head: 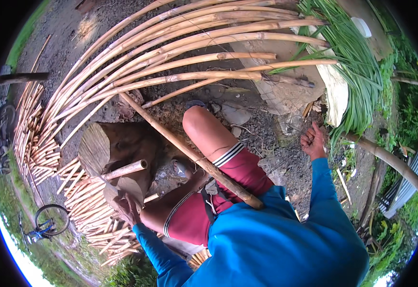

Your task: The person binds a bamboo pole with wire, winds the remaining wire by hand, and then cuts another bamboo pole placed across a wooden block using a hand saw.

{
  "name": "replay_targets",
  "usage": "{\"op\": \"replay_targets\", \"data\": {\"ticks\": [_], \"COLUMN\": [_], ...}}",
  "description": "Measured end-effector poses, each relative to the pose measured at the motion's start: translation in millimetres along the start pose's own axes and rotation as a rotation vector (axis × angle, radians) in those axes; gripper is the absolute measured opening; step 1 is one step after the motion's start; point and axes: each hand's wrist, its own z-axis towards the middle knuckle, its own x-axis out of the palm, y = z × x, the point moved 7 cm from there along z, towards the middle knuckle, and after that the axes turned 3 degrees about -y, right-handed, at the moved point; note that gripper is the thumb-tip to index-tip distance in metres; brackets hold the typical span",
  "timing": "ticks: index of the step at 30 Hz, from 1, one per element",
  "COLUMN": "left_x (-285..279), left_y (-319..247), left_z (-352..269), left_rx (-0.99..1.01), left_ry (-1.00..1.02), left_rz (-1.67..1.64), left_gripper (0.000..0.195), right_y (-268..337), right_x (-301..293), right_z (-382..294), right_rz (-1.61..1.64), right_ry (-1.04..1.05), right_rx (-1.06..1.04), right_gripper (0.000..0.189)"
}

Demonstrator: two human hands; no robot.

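My left hand (128, 210) is at the sawn end of a wooden log (131, 186); a flat, greyish, blade-like piece (110, 183) lies by its fingers, and its grip is unclear. Off to the right, my right hand (313, 141) is raised with bent fingers near long green leaves (365, 79); whether it holds one of the thin strands there cannot be told. A long bamboo pole (191, 152) slants across my lap, touched by neither hand. Beyond the left hand, a short hollow bamboo piece (128, 169) rests against a large wood block (94, 149).
Long bamboo poles (180, 46) lie across the ground ahead. Many cut bamboo pieces (90, 201) are heaped at the left. A pale sheet (338, 93) lies beside the leaves, and a thick pole (392, 161) stands out at the right. A bicycle (51, 220) is at the far left.
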Motion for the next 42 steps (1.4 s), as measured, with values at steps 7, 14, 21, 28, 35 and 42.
{"op": "replay_targets", "data": {"ticks": [7, 14, 21, 28, 35, 42], "left_x": [5, 10, -15, -79, 61, 202], "left_y": [47, 44, 4, -212, -437, -491], "left_z": [15, 17, 2, 11, 2, 5], "left_rx": [-0.132, -0.034, -0.229, 0.279, 0.786, 0.923], "left_ry": [-0.157, -0.111, -0.177, -0.121, 0.640, 1.031], "left_rz": [0.016, 0.105, -0.748, -0.788, -0.433, -0.489], "left_gripper": [0.084, 0.076, 0.044, 0.015, 0.024, 0.036], "right_y": [-22, 40, 93, 80, 48, 56], "right_x": [38, 105, 85, 87, 151, 127], "right_z": [76, 129, 133, 151, 173, 198], "right_rz": [-0.303, 0.197, 0.022, -0.616, -0.972, -1.143], "right_ry": [-0.038, 0.202, 0.262, -0.204, -0.081, -0.316], "right_rx": [0.071, 0.008, 0.077, -0.185, -0.532, -0.571], "right_gripper": [0.046, 0.031, 0.025, 0.036, 0.079, 0.103]}}
